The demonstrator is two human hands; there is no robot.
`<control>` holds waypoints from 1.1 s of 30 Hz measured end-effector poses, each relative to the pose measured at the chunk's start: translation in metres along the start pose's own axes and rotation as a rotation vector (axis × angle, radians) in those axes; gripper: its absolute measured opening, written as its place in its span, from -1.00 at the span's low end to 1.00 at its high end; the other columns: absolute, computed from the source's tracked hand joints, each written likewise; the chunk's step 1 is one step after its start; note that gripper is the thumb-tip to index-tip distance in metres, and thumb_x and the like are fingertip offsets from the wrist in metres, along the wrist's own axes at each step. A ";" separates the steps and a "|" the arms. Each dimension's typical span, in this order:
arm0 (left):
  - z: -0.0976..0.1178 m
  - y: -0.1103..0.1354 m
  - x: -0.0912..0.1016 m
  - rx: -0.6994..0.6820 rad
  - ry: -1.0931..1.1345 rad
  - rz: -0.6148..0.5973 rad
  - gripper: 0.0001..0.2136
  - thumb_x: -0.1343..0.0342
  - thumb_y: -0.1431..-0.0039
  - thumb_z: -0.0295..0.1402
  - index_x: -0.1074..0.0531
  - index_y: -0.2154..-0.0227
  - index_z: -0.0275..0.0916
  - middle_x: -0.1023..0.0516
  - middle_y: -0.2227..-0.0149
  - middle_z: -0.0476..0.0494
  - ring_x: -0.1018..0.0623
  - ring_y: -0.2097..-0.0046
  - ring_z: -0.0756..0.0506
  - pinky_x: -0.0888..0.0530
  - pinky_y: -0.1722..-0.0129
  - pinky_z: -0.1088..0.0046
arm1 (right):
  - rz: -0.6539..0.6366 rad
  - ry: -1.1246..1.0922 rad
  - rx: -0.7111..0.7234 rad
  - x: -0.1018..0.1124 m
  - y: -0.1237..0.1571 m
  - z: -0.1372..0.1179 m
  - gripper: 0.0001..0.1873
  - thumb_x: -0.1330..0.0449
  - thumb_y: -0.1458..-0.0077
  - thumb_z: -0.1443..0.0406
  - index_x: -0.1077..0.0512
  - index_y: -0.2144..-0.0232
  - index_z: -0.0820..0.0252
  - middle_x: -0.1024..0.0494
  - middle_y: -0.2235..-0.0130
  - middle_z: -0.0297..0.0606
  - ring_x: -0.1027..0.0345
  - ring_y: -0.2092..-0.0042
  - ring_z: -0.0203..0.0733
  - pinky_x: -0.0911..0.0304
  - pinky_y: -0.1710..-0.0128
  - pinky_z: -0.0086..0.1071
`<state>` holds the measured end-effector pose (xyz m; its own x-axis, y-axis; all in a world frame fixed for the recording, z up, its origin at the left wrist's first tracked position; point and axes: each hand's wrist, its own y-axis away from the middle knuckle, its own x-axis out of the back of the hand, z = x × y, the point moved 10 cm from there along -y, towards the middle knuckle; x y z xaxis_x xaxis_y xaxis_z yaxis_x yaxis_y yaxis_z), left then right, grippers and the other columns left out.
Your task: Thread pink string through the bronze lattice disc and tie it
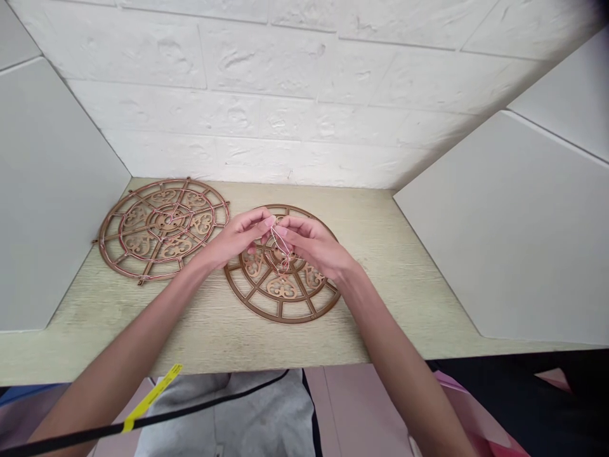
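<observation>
Quickly: left hand [235,238] and right hand [309,244] both pinch a thin pinkish cord [280,244] between the fingertips, held just above a brown openwork disc [285,319]; neither hand is clenched. Cord looks soft and very light, likely to go slack or tangle, so best gripped close to the pinch. Disc looks thin, stiff and probably light; its fine spokes may be fragile, so outer rim seems the place to hold. Second disc [101,238], with pinkish cord laced across it, lies just left on the pale wood-grain surface [304,343].

Thin pink string [280,242], loosely looped
</observation>
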<state>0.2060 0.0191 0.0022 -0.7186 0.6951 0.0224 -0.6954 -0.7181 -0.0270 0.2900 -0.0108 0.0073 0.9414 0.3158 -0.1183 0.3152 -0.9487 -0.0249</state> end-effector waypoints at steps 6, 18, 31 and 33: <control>0.000 0.001 0.000 -0.011 0.004 -0.028 -0.59 -0.18 -0.17 0.04 -0.35 0.32 -0.26 -0.24 0.40 -0.02 -0.25 0.42 0.10 -0.22 0.54 0.72 | 0.052 -0.184 -0.008 -0.004 -0.001 0.006 -0.65 -0.35 -0.07 0.09 -0.34 0.47 0.20 -0.28 0.50 -0.41 -0.14 0.45 -0.36 -0.13 0.44 -0.43; 0.012 -0.001 0.002 -0.087 -0.235 -0.053 -0.56 -0.13 -0.19 0.08 -0.40 0.36 -0.29 -0.26 0.45 -0.02 -0.25 0.43 0.07 -0.24 0.50 0.62 | 0.180 0.305 0.194 0.004 0.003 -0.016 -0.68 -0.24 -0.15 0.08 -0.34 0.45 0.18 -0.34 0.49 -0.38 -0.15 0.47 -0.34 -0.07 0.47 -0.40; 0.031 0.004 0.008 -0.310 -0.266 0.188 -0.57 -0.09 -0.25 0.06 -0.38 0.38 -0.29 -0.29 0.43 -0.05 -0.26 0.38 0.02 -0.22 0.34 0.50 | 0.393 0.837 0.584 -0.009 0.026 -0.051 -0.80 -0.03 -0.35 0.24 -0.38 0.31 0.14 -0.52 0.31 -0.23 -0.37 0.27 -0.20 -0.24 0.23 -0.30; 0.024 0.002 0.007 -0.289 -0.196 0.184 -0.57 -0.09 -0.25 0.06 -0.37 0.38 -0.28 -0.24 0.44 -0.03 -0.22 0.39 0.03 -0.19 0.37 0.50 | 0.401 0.950 0.664 -0.016 0.030 -0.054 -0.81 0.00 -0.36 0.29 -0.38 0.28 0.14 -0.51 0.29 -0.20 -0.37 0.24 -0.17 -0.24 0.23 -0.29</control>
<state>0.1991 0.0219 0.0262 -0.8375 0.5156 0.1811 -0.5457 -0.7711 -0.3280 0.2909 -0.0433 0.0623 0.7586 -0.3795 0.5297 0.1218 -0.7160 -0.6874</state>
